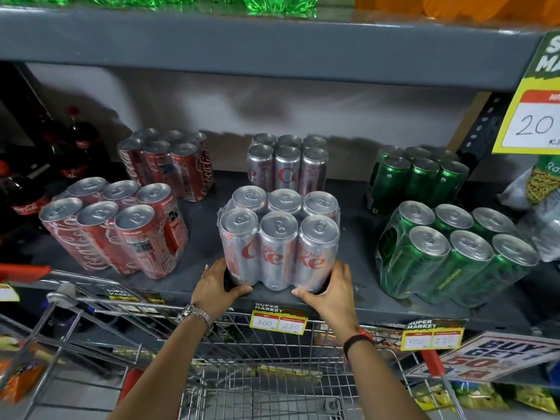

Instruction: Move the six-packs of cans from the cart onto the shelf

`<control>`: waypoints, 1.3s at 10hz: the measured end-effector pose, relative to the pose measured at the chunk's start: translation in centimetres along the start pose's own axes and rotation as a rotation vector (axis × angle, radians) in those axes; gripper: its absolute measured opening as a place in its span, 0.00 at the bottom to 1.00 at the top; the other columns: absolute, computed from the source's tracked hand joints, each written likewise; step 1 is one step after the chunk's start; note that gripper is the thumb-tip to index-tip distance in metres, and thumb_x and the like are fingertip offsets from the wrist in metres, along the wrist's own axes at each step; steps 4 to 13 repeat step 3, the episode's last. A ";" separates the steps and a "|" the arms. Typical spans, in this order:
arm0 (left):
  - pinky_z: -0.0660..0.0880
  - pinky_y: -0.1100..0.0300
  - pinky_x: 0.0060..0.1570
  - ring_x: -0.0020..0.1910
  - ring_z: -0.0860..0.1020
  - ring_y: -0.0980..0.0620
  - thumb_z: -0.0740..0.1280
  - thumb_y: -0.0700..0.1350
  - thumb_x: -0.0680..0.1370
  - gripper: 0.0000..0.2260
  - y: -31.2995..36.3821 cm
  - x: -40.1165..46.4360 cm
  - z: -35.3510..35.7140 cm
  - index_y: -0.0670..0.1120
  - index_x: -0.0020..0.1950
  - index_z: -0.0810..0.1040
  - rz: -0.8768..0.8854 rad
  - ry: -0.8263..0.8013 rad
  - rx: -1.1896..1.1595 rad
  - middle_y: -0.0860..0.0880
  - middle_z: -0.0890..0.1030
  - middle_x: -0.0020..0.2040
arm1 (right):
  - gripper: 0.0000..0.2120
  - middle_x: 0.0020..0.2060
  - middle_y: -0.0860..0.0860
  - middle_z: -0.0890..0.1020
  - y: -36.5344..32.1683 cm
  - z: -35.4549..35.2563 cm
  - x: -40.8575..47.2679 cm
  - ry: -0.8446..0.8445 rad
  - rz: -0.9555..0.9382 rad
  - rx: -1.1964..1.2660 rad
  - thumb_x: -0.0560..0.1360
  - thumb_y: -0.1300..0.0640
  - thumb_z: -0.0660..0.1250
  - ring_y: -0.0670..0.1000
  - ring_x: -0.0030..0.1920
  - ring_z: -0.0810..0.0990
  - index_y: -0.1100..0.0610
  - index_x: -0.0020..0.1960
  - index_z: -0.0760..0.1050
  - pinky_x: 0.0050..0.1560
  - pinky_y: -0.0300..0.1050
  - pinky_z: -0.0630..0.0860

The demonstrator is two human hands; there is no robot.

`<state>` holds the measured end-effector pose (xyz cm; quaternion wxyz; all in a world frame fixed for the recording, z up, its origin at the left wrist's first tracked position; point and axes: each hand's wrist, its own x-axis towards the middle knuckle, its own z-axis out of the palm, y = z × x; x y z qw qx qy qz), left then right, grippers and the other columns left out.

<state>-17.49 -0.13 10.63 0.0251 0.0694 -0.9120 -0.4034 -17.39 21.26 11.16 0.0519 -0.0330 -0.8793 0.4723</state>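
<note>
Grey metal shelf (348, 301) fills the view; its left end falls into shadow, where dark cola bottles (72, 153) are hard to make out, and a yellow sign (533, 116) is cut off at right. Below, the wire cart (266, 359) shows only its basket. Both hands clasp the silver six-pack (280, 237) at the shelf's front edge: left hand (216, 286) and right hand (330, 291) wrap its lower corners, fingers partly hidden behind the shrink-wrap.

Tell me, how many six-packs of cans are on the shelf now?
6. Red: front left, back left. Silver: front middle, held at its base by both hands, and behind it. Green: front right, back right. None seems hidden.
</note>
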 end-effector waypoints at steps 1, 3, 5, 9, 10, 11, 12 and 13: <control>0.71 0.45 0.61 0.60 0.73 0.40 0.76 0.45 0.64 0.27 0.1 0.1 -0.1 0.41 0.58 0.71 0.001 -0.014 0.008 0.40 0.78 0.57 | 0.32 0.53 0.52 0.68 0.0 0.0 0.1 -0.010 0.004 0.002 0.58 0.55 0.79 0.47 0.51 0.68 0.60 0.56 0.67 0.54 0.38 0.66; 0.54 0.43 0.73 0.73 0.57 0.45 0.64 0.67 0.65 0.45 0.0 -1.8 -0.3 0.44 0.73 0.51 0.096 0.126 0.032 0.44 0.60 0.74 | 0.43 0.61 0.51 0.69 -0.1 -1.6 -1.4 -0.049 0.013 0.221 0.58 0.59 0.79 0.49 0.59 0.72 0.54 0.66 0.58 0.60 0.43 0.70; 0.54 0.43 0.73 0.73 0.57 0.45 0.64 0.67 0.65 0.45 0.0 -1.8 -0.3 0.44 0.73 0.51 0.096 0.126 0.032 0.44 0.60 0.74 | 0.43 0.61 0.51 0.69 -0.1 -1.6 -1.4 -0.049 0.013 0.221 0.58 0.59 0.79 0.49 0.59 0.72 0.54 0.66 0.58 0.60 0.43 0.70; 0.54 0.43 0.73 0.73 0.57 0.45 0.64 0.67 0.65 0.45 0.0 -1.8 -0.3 0.44 0.73 0.51 0.096 0.126 0.032 0.44 0.60 0.74 | 0.43 0.61 0.51 0.69 -0.1 -1.6 -1.4 -0.049 0.013 0.221 0.58 0.59 0.79 0.49 0.59 0.72 0.54 0.66 0.58 0.60 0.43 0.70; 0.54 0.43 0.73 0.73 0.57 0.45 0.64 0.67 0.65 0.45 0.0 -1.8 -0.3 0.44 0.73 0.51 0.096 0.126 0.032 0.44 0.60 0.74 | 0.43 0.61 0.51 0.69 -0.1 -1.6 -1.4 -0.049 0.013 0.221 0.58 0.59 0.79 0.49 0.59 0.72 0.54 0.66 0.58 0.60 0.43 0.70; 0.54 0.43 0.73 0.73 0.57 0.45 0.64 0.67 0.65 0.45 0.0 -1.8 -0.3 0.44 0.73 0.51 0.096 0.126 0.032 0.44 0.60 0.74 | 0.43 0.61 0.51 0.69 -0.1 -1.6 -1.4 -0.049 0.013 0.221 0.58 0.59 0.79 0.49 0.59 0.72 0.54 0.66 0.58 0.60 0.43 0.70; 0.54 0.43 0.73 0.73 0.57 0.45 0.64 0.67 0.65 0.45 0.0 -1.8 -0.3 0.44 0.73 0.51 0.096 0.126 0.032 0.44 0.60 0.74 | 0.43 0.61 0.51 0.69 -0.1 -1.6 -1.4 -0.049 0.013 0.221 0.58 0.59 0.79 0.49 0.59 0.72 0.54 0.66 0.58 0.60 0.43 0.70; 0.54 0.43 0.73 0.73 0.57 0.45 0.64 0.67 0.65 0.45 0.0 -1.8 -0.3 0.44 0.73 0.51 0.096 0.126 0.032 0.44 0.60 0.74 | 0.43 0.61 0.51 0.69 -0.1 -1.6 -1.4 -0.049 0.013 0.221 0.58 0.59 0.79 0.49 0.59 0.72 0.54 0.66 0.58 0.60 0.43 0.70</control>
